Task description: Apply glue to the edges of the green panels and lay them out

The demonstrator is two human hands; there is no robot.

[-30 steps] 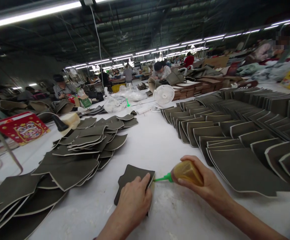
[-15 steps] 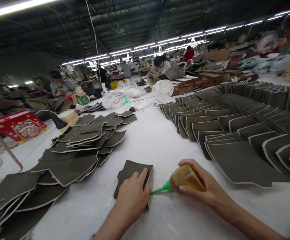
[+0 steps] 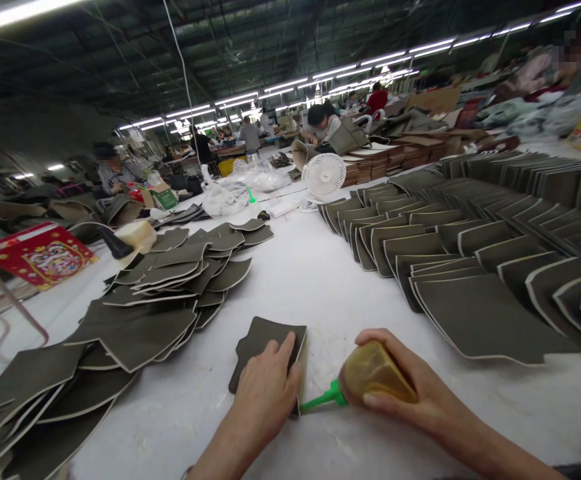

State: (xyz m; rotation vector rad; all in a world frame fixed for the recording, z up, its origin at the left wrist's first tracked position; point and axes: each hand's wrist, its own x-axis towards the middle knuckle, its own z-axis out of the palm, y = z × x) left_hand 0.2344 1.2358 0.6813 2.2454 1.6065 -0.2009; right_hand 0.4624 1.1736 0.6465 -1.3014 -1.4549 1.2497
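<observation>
A dark olive-grey sheet piece, looking like leather or a leather-like material with a pale edge, lies on the white table in front of me. My left hand presses down on top of it, the index finger stretched along its right side. In my right hand is a squeeze bottle of amber liquid, tilted sideways. Its green nozzle points left, with the tip at the lower right edge of the piece beside my left thumb. Contact between tip and edge cannot be made out.
Loose piles of similar pieces spread along the left. Overlapping rows of pieces fill the right side. Farther back stand a white fan, plastic bags and a red box. Several people work in the background.
The bottle and my right hand have shifted slightly down, and the nozzle tip has slid toward me along the piece's right edge. My left hand stays in place on the piece.
</observation>
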